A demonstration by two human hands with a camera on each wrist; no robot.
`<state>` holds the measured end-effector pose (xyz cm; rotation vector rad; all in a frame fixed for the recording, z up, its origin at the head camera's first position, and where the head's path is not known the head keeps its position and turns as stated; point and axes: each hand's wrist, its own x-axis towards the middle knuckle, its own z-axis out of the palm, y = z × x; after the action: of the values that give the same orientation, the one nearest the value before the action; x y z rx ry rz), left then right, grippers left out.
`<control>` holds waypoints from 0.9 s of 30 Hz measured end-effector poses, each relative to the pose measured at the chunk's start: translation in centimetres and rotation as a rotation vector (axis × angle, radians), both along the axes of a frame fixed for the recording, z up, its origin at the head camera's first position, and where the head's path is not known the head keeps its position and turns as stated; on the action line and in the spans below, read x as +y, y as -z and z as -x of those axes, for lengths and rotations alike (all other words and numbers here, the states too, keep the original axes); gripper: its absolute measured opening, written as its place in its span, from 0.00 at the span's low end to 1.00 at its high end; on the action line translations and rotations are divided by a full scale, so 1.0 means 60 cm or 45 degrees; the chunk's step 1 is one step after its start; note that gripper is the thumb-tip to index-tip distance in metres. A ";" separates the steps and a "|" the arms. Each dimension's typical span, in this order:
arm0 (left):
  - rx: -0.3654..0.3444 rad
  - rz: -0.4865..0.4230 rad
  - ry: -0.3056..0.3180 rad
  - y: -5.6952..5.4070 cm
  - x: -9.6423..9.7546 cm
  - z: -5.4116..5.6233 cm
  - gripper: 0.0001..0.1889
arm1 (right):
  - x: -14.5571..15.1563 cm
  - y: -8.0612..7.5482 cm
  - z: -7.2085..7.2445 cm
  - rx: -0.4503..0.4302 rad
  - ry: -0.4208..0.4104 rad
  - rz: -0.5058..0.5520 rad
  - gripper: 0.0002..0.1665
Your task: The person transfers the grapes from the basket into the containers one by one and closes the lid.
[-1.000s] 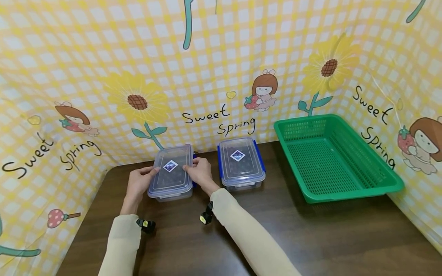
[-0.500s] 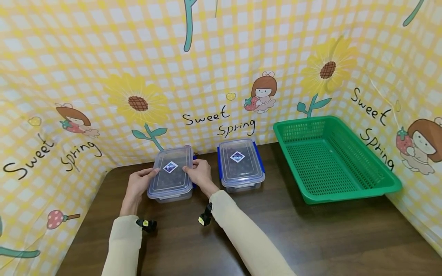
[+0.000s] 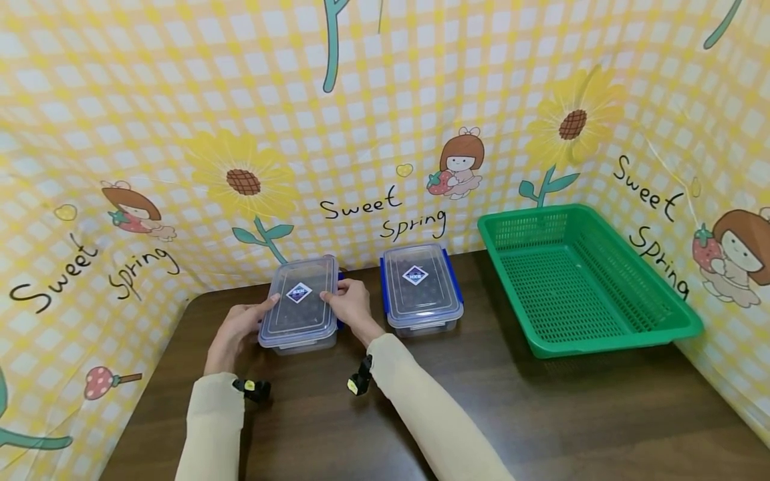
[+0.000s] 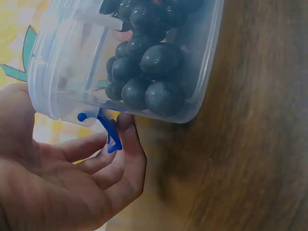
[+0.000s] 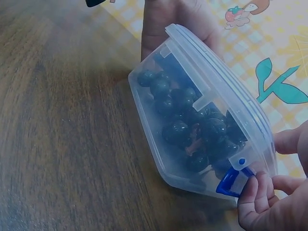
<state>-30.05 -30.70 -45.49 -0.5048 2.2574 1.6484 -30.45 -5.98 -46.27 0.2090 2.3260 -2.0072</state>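
Note:
A clear plastic food container (image 3: 303, 317) with a lid and a diamond label stands on the table at left centre. Through its wall in the left wrist view show several dark, glossy round pieces (image 4: 161, 61). My left hand (image 3: 234, 331) has its thumb at the lid's left edge, its fingers curled around a blue latch (image 4: 111, 132) that swings out from the wall. On the opposite side my right hand (image 3: 353, 304) holds the container, thumb on the lid, fingertips at another blue latch (image 5: 233, 182), which also tilts outward.
Right of the hands stands a second lidded container (image 3: 421, 297) with blue side latches. Farther right is a green perforated basket (image 3: 613, 344). Patterned yellow checked cloth (image 3: 361, 133) rises behind and beside the brown table (image 3: 373, 434).
My left hand has shifted slightly down and left, its fingers lower along the container's side. My right hand and the container have stayed put.

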 end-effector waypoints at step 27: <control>0.311 0.505 -0.082 -0.027 0.035 -0.016 0.31 | 0.002 0.006 -0.005 -0.065 -0.006 0.130 0.29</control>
<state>-29.06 -28.59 -43.87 -0.4903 2.7975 1.3514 -30.18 -5.86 -46.63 0.2461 2.1850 -2.0866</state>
